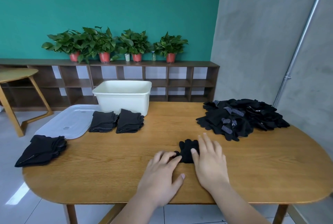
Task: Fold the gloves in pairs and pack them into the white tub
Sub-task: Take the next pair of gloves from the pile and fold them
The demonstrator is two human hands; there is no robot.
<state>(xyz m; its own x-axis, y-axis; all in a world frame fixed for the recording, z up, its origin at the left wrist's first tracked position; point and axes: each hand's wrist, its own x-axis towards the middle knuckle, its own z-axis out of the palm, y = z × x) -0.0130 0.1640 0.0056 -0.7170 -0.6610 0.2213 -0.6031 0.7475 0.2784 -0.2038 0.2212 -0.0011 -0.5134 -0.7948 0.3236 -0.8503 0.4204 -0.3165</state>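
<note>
Pressing glove pair point(187, 149) flat on worktop point(117, 160): right hand point(210, 164) fingers point(204, 141) straight atop it, left hand point(160, 171) fingers point(166, 155) bent on its edge. Square edges b4 folding; white tub point(122, 101) well beyond fingers.

I count one tub point(124, 95), one lid point(66, 123), three folded stacks point(103, 122) point(129, 121) point(42, 150) on the left, one loose pile point(241, 117) far right, one glove bundle point(188, 149) near, one left hand point(160, 175), one right hand point(210, 160), four plants point(72, 42) point(103, 41) point(136, 42) point(170, 44) far back and two tables point(117, 166) point(16, 74).
</note>
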